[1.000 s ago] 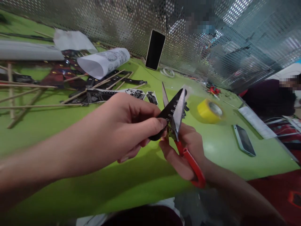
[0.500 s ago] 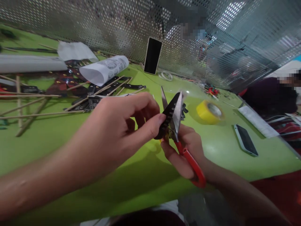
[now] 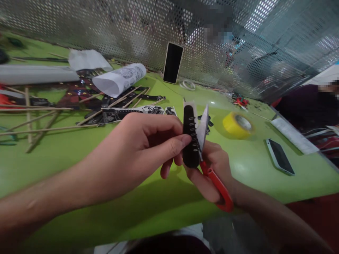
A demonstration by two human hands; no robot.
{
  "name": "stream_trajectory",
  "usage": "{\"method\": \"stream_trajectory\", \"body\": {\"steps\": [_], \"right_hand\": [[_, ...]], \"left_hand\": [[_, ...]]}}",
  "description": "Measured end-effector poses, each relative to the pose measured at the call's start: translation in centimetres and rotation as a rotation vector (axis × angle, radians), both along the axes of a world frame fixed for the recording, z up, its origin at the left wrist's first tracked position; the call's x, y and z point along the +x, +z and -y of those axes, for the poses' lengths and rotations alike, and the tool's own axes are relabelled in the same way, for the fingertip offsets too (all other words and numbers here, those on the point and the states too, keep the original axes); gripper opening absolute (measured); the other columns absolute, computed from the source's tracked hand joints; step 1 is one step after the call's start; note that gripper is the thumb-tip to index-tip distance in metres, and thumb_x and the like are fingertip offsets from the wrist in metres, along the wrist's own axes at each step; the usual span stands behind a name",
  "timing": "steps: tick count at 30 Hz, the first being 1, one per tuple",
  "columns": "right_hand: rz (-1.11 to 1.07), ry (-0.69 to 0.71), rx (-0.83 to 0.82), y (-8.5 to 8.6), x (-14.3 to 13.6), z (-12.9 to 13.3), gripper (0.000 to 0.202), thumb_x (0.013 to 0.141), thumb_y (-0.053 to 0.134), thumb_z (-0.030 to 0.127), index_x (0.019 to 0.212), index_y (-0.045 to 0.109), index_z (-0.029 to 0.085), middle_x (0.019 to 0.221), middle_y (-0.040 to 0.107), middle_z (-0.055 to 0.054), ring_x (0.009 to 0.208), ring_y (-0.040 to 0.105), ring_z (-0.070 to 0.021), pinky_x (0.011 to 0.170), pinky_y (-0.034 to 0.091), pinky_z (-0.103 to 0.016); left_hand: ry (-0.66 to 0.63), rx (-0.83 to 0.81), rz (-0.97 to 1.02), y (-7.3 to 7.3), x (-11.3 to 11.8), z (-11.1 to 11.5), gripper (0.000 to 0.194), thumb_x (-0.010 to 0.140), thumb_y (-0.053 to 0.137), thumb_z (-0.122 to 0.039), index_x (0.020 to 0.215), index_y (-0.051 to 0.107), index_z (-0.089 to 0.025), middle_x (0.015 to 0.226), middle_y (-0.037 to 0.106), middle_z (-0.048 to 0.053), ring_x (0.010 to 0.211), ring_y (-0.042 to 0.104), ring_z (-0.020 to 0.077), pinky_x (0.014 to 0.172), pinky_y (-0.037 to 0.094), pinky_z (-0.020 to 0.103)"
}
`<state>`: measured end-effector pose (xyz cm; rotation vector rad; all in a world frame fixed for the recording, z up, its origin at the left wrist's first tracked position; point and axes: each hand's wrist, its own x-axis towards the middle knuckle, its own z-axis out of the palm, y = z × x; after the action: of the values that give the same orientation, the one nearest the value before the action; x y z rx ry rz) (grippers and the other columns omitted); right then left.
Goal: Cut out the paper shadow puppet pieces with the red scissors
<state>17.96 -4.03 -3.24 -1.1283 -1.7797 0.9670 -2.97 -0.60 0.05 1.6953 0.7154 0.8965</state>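
Observation:
Between thumb and fingers, my left hand (image 3: 148,148) pinches a small black cutout (image 3: 189,137) with rounded ends and a row of pale loop marks along its right side. The cutout stands nearly upright, and its material cannot be told for sure. My right hand (image 3: 212,165) grips red-handled scissors (image 3: 218,183), thumb through one handle. One blade points up just right of the cutout's marked edge; the other blade is mostly hidden behind the cutout. Printed black-and-white paper strips (image 3: 140,111) lie on the green table (image 3: 148,218) beyond my left hand.
Thin wooden sticks (image 3: 47,130) and a rolled printed sheet (image 3: 119,80) lie at the left. A dark phone-like device (image 3: 173,62) leans on the perforated metal screen (image 3: 106,28). Yellow tape (image 3: 237,125) and a phone (image 3: 280,157) rest at right. A person (image 3: 304,106) is beyond the table's right edge.
My left hand has turned the black cutout from a slant between the open blades to nearly upright, its face toward me. The scissors remain in my right hand, almost in the same place.

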Motion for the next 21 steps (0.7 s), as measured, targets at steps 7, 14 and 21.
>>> {"method": "stream_trajectory", "body": {"steps": [7,14,21], "right_hand": [[-0.023,-0.034,-0.029,-0.36,-0.21,0.14,0.026,0.086,0.053,-0.001,0.076,0.058,0.023,0.071,0.051,0.004,0.062,0.043,-0.0129,0.059,0.041,-0.023],[-0.050,-0.016,-0.048,-0.54,-0.01,0.26,0.026,0.085,0.058,0.000,0.077,0.059,0.024,0.070,0.051,0.005,0.058,0.044,-0.0132,0.051,0.039,-0.024],[-0.007,-0.003,0.026,-0.18,0.20,0.14,0.028,0.082,0.053,-0.004,0.078,0.059,0.024,0.070,0.052,0.006,0.058,0.045,-0.0119,0.051,0.037,-0.022]], "left_hand": [[-0.033,-0.097,0.023,-0.15,-0.10,0.13,0.028,0.100,0.071,-0.023,0.072,0.068,-0.022,0.058,0.069,-0.005,0.047,0.066,0.0080,0.037,0.048,0.013],[-0.037,-0.106,0.009,-0.26,-0.21,0.17,0.027,0.098,0.074,-0.026,0.072,0.068,-0.023,0.063,0.073,-0.003,0.047,0.068,0.0099,0.035,0.047,0.015],[-0.038,-0.100,0.033,-0.24,-0.02,-0.10,0.028,0.098,0.073,-0.024,0.070,0.069,-0.022,0.062,0.072,-0.004,0.046,0.067,0.0089,0.036,0.047,0.015]]}}
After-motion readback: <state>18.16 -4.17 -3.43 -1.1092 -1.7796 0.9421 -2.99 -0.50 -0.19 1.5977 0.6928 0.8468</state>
